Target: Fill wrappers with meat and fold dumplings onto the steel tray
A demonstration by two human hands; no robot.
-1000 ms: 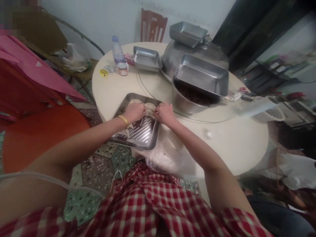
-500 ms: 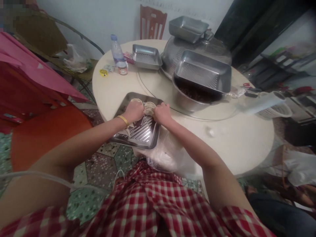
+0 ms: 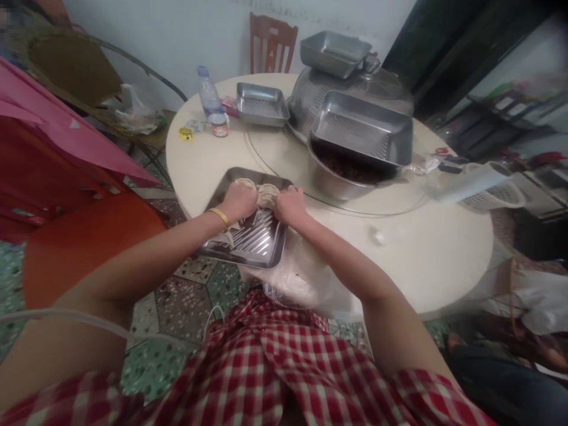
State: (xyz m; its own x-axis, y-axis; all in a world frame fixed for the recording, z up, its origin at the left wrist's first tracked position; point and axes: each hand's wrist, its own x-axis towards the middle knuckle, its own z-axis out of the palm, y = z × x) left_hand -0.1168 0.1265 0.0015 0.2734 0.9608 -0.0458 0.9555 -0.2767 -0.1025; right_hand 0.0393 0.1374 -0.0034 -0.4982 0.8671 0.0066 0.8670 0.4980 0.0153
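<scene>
A metal tray [image 3: 255, 264] lies at the near left edge of the table, with pale folded dumplings in it. Between my hands, over the tray's far half, is a dumpling [image 3: 267, 194] with a curved edge. My left hand [image 3: 239, 201], closed, pinches the left end of it; its fingertips are partly hidden. From the right, my right hand [image 3: 289, 206] is closed on the other end. Another dumpling [image 3: 245, 181] shows just beyond my left hand, and a dumpling [image 3: 225, 238] lies under my left wrist.
A steel bowl [image 3: 341, 188] with dark contents stands beyond, a deep metal pan [image 3: 361, 127] resting on it. Behind are a domed lid [image 3: 304, 97], another small pan [image 3: 262, 105], a bottle [image 3: 208, 94] and a jar [image 3: 219, 125]. A plastic bag [image 3: 306, 272] lies beside the tray.
Both hands keep nearly the same place and grip on the dumpling. The view has shifted very slightly; nothing else visibly moved.
</scene>
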